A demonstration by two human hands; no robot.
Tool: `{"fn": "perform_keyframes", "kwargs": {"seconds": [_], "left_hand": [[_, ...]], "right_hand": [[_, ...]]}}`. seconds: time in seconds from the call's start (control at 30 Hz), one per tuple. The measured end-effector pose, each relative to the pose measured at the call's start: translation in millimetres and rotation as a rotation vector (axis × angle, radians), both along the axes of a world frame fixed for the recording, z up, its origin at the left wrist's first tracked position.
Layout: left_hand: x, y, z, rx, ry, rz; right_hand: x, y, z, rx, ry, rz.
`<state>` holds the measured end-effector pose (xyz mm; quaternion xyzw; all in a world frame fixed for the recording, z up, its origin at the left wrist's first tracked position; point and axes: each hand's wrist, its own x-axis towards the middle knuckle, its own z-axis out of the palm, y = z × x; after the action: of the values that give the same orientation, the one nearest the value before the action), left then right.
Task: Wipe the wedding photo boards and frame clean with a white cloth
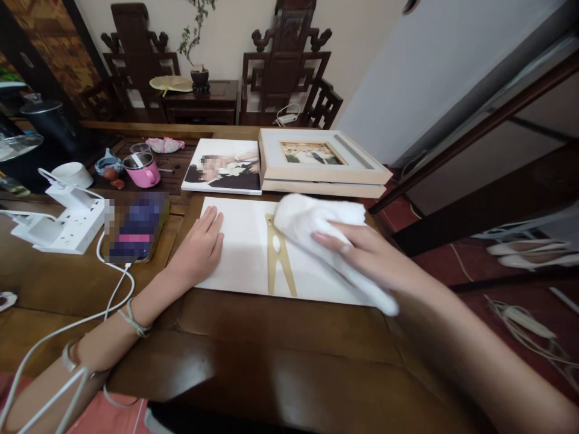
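A white rectangular panel [239,247] lies flat on the wooden table. Fixed or resting on it is a tan A-shaped piece [274,265], like the stand on the back of a picture frame. My left hand [199,247] lies with its fingers stretched out on the panel's left edge. Bunched in my right hand [353,247] is a white cloth [312,223], which covers the panel's upper right part. The cloth and right hand look slightly blurred, and some of the right fingers are hidden in its folds.
Behind the panel lie a photo panel [224,184] and stacked pale frames [325,175]. To the left are a phone [140,229] on a charging cable, a white power strip [76,223], a pink cup [142,170] and a white bowl [72,175]. The table's right edge is close.
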<state>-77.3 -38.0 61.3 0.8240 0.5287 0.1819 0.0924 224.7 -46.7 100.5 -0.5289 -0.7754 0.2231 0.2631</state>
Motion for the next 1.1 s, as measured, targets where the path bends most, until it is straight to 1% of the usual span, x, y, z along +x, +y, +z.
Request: {"fn": "perform_keyframes", "kwargs": {"seconds": [0.07,0.13,0.17,0.23,0.33,0.4,0.47,0.53,0.57,0.63,0.7,0.77,0.83,0.9,0.97,1.0,1.03,1.1], "left_hand": [[2,4,-1.5,-0.005,0.015,0.001],[5,7,-2.1,-0.01,0.027,-0.001],[7,9,-1.6,-0.013,0.031,-0.003],[10,10,1.8,-0.019,0.034,-0.002],[14,7,11.6,-0.019,0.03,0.004],[14,4,18.2,-0.014,0.027,0.005],[14,1,22.3,-0.005,0.02,0.0],[12,1,23.3,0.002,0.005,-0.01],[12,1,22.7,0.004,-0.003,-0.014],[11,1,20.1,-0.004,-0.008,-0.016],[11,2,16.6,-0.014,0.001,-0.008],[12,4,13.0,-0.018,0.004,-0.002],[12,7,9.7,-0.013,-0.005,-0.004],[12,9,6.7,-0.011,-0.013,-0.008],[11,12,4.2,-0.014,-0.011,-0.009],[11,13,3.4,-0.014,-0.01,-0.009],[11,13,3.2,-0.012,-0.011,-0.011],[11,12,4.9,-0.009,-0.01,-0.012]], "right_hand": [[-24,23,-11.3,0.043,-0.042,-0.003],[-44,32,-21.4,0.104,-0.091,0.002],[-51,30,-24.5,0.149,-0.126,0.024],[-59,16,-24.9,0.237,-0.199,0.12],[-59,-27,-11.8,0.299,-0.246,0.298],[-53,-57,1.6,0.312,-0.219,0.4],[-46,-78,14.7,0.298,-0.189,0.514],[-36,-85,24.9,0.24,-0.18,0.623],[-31,-82,28.2,0.205,-0.181,0.663],[-23,-66,30.0,0.154,-0.178,0.699],[-18,-40,25.6,0.145,-0.17,0.671],[-19,-10,16.4,0.165,-0.173,0.6],[-27,17,4.5,0.207,-0.188,0.495],[-41,37,-7.7,0.263,-0.21,0.355],[-57,43,-17.4,0.324,-0.244,0.226],[-65,41,-20.6,0.347,-0.263,0.192],[-70,36,-22.4,0.362,-0.277,0.19],[-77,15,-21.0,0.354,-0.29,0.267]]}}
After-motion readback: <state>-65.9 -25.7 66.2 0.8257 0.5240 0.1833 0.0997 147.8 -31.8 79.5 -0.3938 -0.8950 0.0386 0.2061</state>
